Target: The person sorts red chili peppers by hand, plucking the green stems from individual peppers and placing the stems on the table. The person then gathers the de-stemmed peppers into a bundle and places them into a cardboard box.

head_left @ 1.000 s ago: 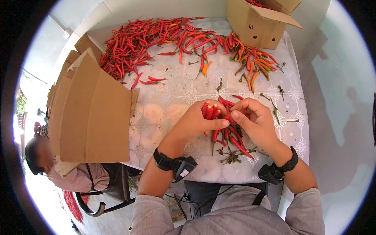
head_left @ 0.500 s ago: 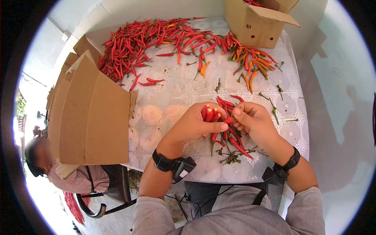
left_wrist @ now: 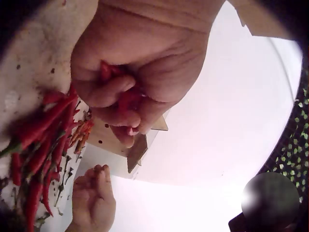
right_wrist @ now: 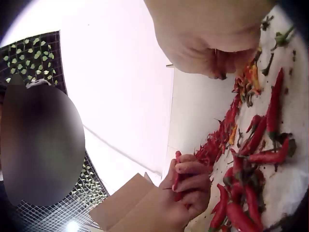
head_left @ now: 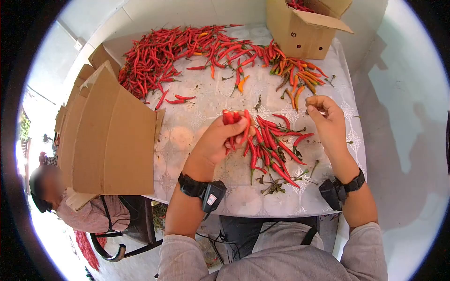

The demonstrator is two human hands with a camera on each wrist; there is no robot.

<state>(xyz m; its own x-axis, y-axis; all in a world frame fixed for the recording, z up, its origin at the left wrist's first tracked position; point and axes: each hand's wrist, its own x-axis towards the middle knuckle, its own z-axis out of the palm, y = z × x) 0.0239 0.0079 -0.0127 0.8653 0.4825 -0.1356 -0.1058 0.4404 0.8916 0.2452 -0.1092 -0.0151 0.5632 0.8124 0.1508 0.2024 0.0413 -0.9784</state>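
Several red chilies (head_left: 246, 122) are gripped in my left hand (head_left: 213, 140), their blunt, stemless ends showing above the fingers. The left wrist view shows the fingers curled round them against the palm. To the right, my right hand (head_left: 332, 126) is held above the table, thumb and forefinger pinching a small dark chili stem (right_wrist: 221, 76). A small heap of red chilies (head_left: 268, 140), many with green stems, lies on the table between the hands. Loose dark stems (head_left: 275, 188) sit at its near edge.
A big pile of red chilies (head_left: 154, 58) covers the far left of the table (head_left: 187, 159). Orange and greenish chilies (head_left: 300, 77) lie before an open cardboard box (head_left: 300, 35). Another carton (head_left: 112, 136) stands at the left, with a seated person (head_left: 93, 213) beyond it.
The hands have moved apart. My right hand went right and away from the body with the stem; my left drew slightly left with its chilies, uncovering the heap between them.
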